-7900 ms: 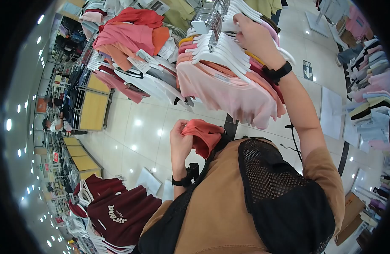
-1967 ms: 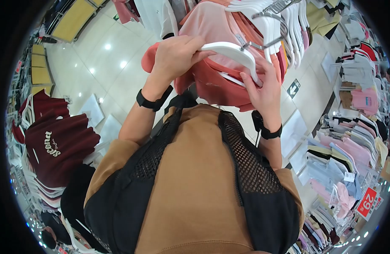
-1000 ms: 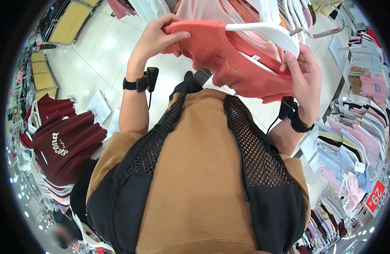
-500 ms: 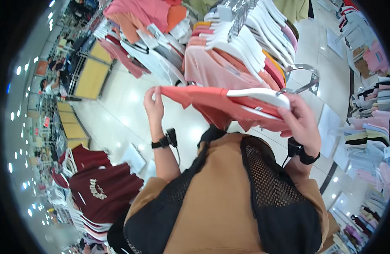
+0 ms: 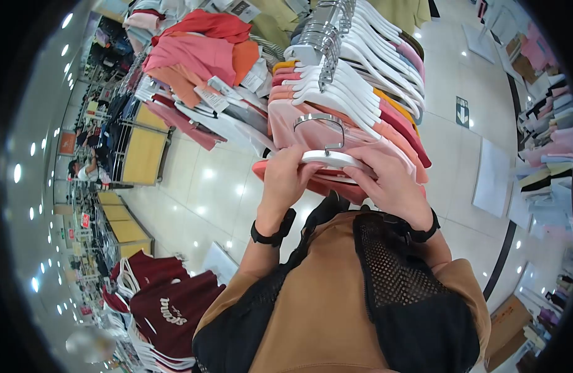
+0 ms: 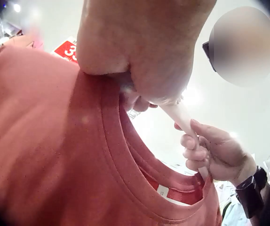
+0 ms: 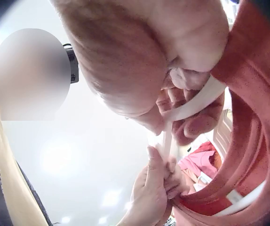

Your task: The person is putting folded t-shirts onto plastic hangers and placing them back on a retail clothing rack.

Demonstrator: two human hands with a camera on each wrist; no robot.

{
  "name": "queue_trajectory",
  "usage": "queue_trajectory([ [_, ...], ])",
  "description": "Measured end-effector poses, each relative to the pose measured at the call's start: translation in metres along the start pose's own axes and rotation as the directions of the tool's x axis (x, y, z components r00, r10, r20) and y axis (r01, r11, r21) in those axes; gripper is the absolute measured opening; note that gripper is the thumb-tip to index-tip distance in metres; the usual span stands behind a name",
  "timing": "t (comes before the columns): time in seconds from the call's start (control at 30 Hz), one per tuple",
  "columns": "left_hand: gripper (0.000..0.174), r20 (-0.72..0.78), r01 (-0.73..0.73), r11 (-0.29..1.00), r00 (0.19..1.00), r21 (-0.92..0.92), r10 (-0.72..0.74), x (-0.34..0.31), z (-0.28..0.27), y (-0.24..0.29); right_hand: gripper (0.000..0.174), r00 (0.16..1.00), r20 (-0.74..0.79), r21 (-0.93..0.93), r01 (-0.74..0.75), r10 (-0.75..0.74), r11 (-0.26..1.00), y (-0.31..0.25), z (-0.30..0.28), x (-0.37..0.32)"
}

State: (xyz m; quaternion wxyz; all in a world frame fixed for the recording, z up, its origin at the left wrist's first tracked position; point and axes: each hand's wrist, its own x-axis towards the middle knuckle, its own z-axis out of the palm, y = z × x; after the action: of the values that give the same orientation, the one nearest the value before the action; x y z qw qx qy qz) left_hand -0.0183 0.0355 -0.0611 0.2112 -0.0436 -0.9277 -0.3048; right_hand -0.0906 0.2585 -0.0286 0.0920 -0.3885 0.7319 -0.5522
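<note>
A coral-red T-shirt (image 6: pixel 45 127) hangs on a white clothes hanger (image 5: pixel 330 158) in front of my chest. My left hand (image 5: pixel 283 181) grips one arm of the hanger, thumb along its front. On the other arm my right hand (image 5: pixel 391 185) has its fingers curled round, close to the shoulder of the shirt. The metal hook (image 5: pixel 324 117) points up between both hands. Through the round neckline (image 7: pixel 248 165), the far side of the collar shows with a small white label. Most of the shirt's body is hidden below my hands in the head view.
Just ahead stands a rack of pink, orange and yellow tops on white hangers (image 5: pixel 355 93). Left of it, red and pink garments (image 5: pixel 199 56) lie heaped over another rack. Maroon tops (image 5: pixel 174 311) hang at the lower left. More clothes (image 5: pixel 550 149) line the right side.
Earlier my right hand reached to the rack while my left held the shirt. Half a second ago my left hand stretched out the shirt's shoulder; now both hands grip the hanger, hook upright.
</note>
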Motion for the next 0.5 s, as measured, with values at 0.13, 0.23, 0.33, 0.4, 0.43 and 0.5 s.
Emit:
queue_trajectory([
  [0.13,0.019,-0.094,-0.071,0.992,0.994,-0.106,0.061,0.021,-0.007,-0.006,0.024,0.98,-0.145,-0.164,0.112,-0.136,0.98,0.012,-0.003,0.002],
  [0.23,0.023,-0.101,-0.105,0.973,0.991,-0.207,0.085,0.036,-0.013,-0.019,0.023,0.983,-0.173,-0.106,0.049,-0.066,0.993,0.005,-0.016,0.01],
  [0.33,0.025,-0.082,-0.115,0.972,0.992,-0.206,0.1,0.053,-0.017,-0.032,0.024,0.953,-0.282,-0.287,0.029,-0.113,0.958,0.01,-0.013,0.019],
  [0.4,0.023,-0.085,-0.132,0.965,0.99,-0.225,0.116,0.063,-0.015,-0.041,0.026,0.94,-0.309,-0.38,0.014,-0.141,0.925,0.013,-0.014,0.027],
  [0.43,0.021,-0.081,-0.127,0.96,0.991,-0.248,0.11,0.068,-0.014,-0.041,0.027,0.932,-0.325,-0.426,0.004,-0.158,0.905,0.016,-0.013,0.03],
  [0.5,0.02,-0.077,-0.124,0.952,0.991,-0.279,0.107,0.075,-0.013,-0.044,0.028,0.924,-0.341,-0.477,-0.012,-0.173,0.879,0.022,-0.01,0.037],
])
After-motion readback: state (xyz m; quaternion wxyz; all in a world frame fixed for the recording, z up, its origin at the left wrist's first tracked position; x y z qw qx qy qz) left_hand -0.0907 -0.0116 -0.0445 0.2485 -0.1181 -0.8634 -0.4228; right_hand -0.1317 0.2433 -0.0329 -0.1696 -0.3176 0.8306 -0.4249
